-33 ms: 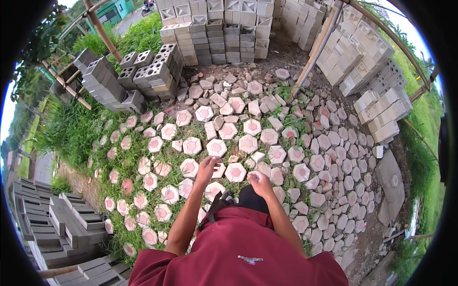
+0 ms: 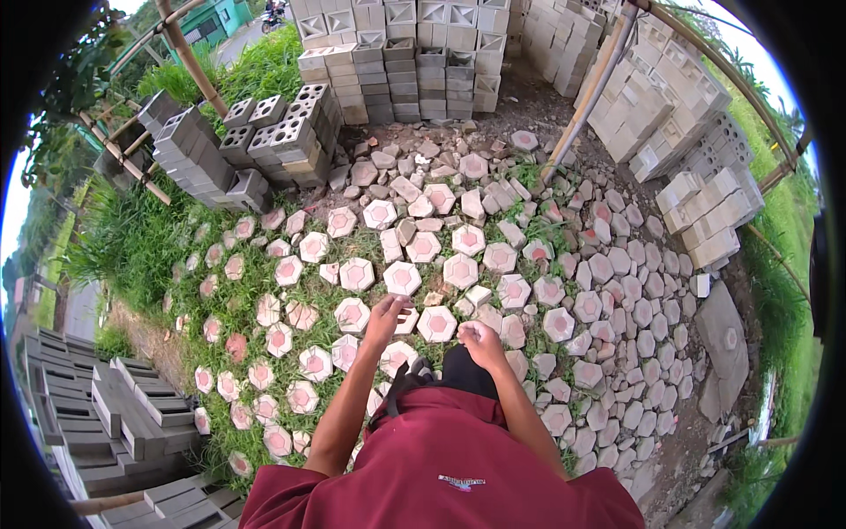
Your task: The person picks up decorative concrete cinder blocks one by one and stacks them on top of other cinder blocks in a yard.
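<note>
My left hand [image 2: 386, 319] hangs above the paving stones with its fingers loosely bent and apart, nothing visible in it. To its right, in front of my body, my right hand [image 2: 478, 342] is half curled with a gap by the thumb, also without any visible object. Between and just beyond them lies a hexagonal paver [image 2: 436, 324], pale with a pink centre. Another hexagonal paver [image 2: 403, 279] lies beyond my left hand. A partly covered paver [image 2: 406, 321] shows beside the left fingers. Neither hand appears to touch a stone.
Many similar pavers are set in grass and rubble. Hollow concrete blocks [image 2: 291, 137] are stacked far left, with a tall block wall [image 2: 405, 79] behind. A slanted pole [image 2: 589, 93] and more blocks [image 2: 709, 212] stand right. Grey slotted blocks [image 2: 123, 414] lie at the near left.
My left hand's fingers have dipped and curled slightly. The right hand stays almost in place. The whole view has shifted very slightly.
</note>
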Demonstrator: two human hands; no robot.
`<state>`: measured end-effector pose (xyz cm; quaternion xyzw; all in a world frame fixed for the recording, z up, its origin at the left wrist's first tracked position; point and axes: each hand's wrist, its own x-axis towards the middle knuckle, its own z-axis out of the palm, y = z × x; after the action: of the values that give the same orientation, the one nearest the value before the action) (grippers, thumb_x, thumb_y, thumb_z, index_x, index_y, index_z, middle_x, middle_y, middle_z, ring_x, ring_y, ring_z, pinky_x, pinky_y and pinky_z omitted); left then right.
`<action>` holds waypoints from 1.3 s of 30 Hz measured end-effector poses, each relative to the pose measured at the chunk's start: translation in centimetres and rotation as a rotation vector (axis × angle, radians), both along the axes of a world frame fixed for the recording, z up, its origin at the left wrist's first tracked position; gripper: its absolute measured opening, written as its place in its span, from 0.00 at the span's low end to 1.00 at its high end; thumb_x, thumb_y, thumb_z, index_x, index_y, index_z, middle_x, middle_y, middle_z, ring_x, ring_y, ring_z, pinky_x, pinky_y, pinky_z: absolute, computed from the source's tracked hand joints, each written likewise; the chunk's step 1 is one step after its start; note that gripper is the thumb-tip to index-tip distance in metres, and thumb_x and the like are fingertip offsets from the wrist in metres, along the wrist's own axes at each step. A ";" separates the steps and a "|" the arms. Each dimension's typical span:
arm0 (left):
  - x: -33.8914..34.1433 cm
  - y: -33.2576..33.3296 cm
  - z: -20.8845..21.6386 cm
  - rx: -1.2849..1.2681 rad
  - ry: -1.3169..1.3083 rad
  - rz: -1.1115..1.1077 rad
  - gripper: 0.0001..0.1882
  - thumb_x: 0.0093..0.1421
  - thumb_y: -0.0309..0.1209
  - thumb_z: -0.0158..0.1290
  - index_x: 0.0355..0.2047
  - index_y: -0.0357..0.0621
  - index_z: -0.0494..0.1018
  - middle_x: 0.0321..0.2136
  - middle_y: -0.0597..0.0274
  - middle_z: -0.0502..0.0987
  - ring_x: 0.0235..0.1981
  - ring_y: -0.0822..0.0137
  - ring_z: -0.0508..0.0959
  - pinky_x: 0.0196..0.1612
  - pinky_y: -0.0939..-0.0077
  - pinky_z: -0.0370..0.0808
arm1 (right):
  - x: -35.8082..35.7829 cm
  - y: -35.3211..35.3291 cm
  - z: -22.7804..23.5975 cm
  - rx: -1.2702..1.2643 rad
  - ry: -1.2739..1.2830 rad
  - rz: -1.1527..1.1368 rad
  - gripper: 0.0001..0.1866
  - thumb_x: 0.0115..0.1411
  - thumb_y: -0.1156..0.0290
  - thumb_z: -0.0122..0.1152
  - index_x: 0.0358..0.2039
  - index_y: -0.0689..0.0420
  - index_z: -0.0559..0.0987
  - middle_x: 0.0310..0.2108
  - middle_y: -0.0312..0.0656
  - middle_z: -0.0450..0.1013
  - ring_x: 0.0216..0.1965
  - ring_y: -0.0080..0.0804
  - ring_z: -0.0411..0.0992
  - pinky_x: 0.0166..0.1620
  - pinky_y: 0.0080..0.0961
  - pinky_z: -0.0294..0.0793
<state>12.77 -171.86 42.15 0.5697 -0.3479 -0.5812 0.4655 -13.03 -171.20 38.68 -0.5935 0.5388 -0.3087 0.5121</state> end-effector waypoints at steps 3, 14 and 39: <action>0.5 -1.0 -1.7 0.082 0.033 0.011 0.17 0.65 0.39 0.44 0.44 0.38 0.72 0.37 0.60 0.78 0.36 0.70 0.75 0.40 0.75 0.71 | 1.1 -3.4 -0.8 0.003 0.052 0.057 0.13 0.60 0.68 0.56 0.39 0.64 0.75 0.29 0.40 0.76 0.31 0.23 0.74 0.36 0.21 0.73; 0.9 -15.1 -5.1 0.067 -0.197 0.070 0.17 0.64 0.38 0.44 0.40 0.35 0.73 0.31 0.60 0.79 0.32 0.71 0.78 0.36 0.77 0.72 | 2.7 -25.5 1.0 -0.128 0.107 0.159 0.14 0.58 0.66 0.58 0.36 0.65 0.76 0.28 0.42 0.76 0.29 0.25 0.74 0.35 0.22 0.73; 8.3 -69.4 -4.7 0.034 -0.067 -0.154 0.17 0.65 0.40 0.44 0.41 0.40 0.73 0.36 0.61 0.78 0.35 0.70 0.76 0.38 0.76 0.72 | 11.6 -69.0 0.9 -0.095 0.168 0.024 0.14 0.57 0.65 0.58 0.37 0.64 0.77 0.30 0.44 0.77 0.32 0.28 0.75 0.38 0.25 0.74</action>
<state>21.06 -241.30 37.50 0.5681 -0.3961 -0.6016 0.3980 -1.48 -240.21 39.62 -0.6473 0.5574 -0.2768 0.4401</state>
